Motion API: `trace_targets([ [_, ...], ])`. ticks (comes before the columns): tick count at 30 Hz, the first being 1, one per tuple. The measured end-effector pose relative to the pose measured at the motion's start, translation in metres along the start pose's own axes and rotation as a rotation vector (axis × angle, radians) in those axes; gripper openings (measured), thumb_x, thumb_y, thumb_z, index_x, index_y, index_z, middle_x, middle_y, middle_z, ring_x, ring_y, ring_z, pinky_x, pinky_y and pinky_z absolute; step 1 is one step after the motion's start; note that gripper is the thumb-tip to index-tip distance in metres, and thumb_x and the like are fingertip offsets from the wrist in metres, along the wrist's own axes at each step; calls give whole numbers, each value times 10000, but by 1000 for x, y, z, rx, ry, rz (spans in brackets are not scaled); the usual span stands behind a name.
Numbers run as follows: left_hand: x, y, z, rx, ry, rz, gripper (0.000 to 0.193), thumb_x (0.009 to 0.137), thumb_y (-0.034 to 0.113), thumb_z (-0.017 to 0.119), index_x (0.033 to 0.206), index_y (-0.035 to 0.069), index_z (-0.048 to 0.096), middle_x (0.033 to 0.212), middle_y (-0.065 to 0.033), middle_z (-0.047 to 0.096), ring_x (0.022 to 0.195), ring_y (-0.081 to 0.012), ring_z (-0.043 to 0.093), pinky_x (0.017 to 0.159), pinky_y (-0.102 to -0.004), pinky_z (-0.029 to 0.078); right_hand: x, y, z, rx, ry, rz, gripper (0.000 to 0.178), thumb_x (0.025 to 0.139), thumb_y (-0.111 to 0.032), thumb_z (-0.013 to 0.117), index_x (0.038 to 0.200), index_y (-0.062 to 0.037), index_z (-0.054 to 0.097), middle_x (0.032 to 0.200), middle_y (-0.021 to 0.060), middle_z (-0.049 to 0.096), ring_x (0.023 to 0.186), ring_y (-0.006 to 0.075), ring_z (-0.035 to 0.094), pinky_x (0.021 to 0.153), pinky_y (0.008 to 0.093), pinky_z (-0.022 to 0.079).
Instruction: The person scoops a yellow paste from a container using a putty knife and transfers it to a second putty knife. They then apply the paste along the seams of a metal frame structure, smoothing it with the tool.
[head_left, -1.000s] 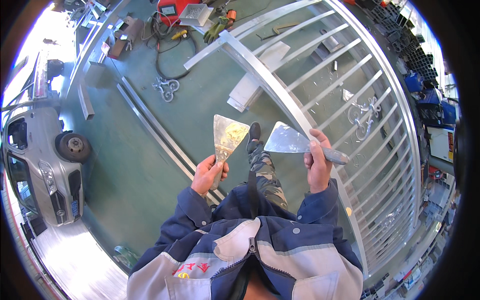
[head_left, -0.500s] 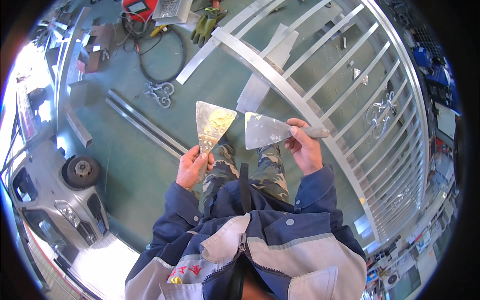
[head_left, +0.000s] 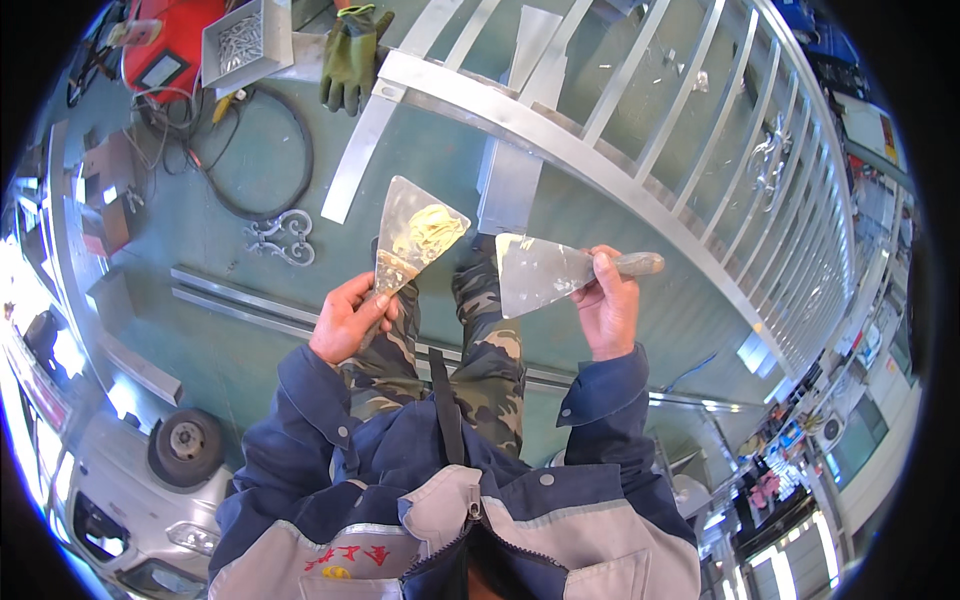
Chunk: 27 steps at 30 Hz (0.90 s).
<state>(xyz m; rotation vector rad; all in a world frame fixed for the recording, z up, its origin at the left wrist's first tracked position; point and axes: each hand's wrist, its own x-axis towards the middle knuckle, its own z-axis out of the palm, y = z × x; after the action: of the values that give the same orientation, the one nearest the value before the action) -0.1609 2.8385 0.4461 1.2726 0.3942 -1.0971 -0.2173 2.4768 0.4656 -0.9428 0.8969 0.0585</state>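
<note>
My left hand (head_left: 350, 318) is closed round the lower part of a putty knife (head_left: 400, 215), whose wide blade points up and away from me. A lump of yellowish putty (head_left: 433, 231) sits on that blade. In my right hand (head_left: 608, 305) a second putty knife (head_left: 540, 275) is pinched where blade meets handle. Its blade points left, with a yellow smear near the top left corner and pale specks across the face. The handle (head_left: 638, 263) sticks out to the right. The two blades are close together but apart, above my legs.
A large curved metal railing frame (head_left: 560, 142) with many bars spans the right. Green gloves (head_left: 350, 62), a box of small metal parts (head_left: 240, 45), a red machine (head_left: 172, 50) and a coiled cable (head_left: 300, 160) lie ahead. Metal tubes (head_left: 240, 304) and a scroll ornament (head_left: 285, 238) lie at left.
My view has turned and shifted forward, so the floor and railing sit differently. My legs have moved in a step. Both hands keep their putty knives, the left one now slightly farther left.
</note>
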Motion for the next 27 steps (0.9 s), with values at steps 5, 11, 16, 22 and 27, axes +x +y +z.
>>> trace_targets([
  [5,43,6,-20,100,-83,-13,247,1049,119,564,1237,-28,626,928,-31,654,778,-88,590,732,-257,512,27,14,2,-118,88,-149,246,1003,-209,706,1135,-11,644,1029,144,728,756,175,676,596,298,538],
  [11,124,22,-34,272,-330,3,296,1005,126,571,1232,-56,626,935,-48,658,817,-119,595,752,-287,504,77,35,-41,-30,25,-364,311,984,-247,717,1150,-26,573,989,167,707,747,185,658,602,319,530],
  [16,187,33,-56,410,-496,48,272,1016,116,592,1224,-54,637,966,-54,682,849,-123,630,773,-292,531,119,80,-78,87,-129,-647,316,1030,-217,643,1239,-37,490,1017,116,637,860,164,617,744,325,533],
  [22,227,46,-63,577,-622,59,333,1012,204,626,1210,-62,653,956,-64,690,851,-133,638,764,-306,526,151,123,-87,137,-158,-782,267,1037,-159,604,1238,-18,498,995,112,606,835,163,588,754,326,521],
  [27,238,42,-64,582,-656,28,342,1052,221,596,1278,-35,618,1008,-38,665,898,-110,622,782,-270,519,146,136,-72,113,67,-804,200,1039,-150,596,1186,-16,574,1052,139,677,815,147,599,705,300,504],
])
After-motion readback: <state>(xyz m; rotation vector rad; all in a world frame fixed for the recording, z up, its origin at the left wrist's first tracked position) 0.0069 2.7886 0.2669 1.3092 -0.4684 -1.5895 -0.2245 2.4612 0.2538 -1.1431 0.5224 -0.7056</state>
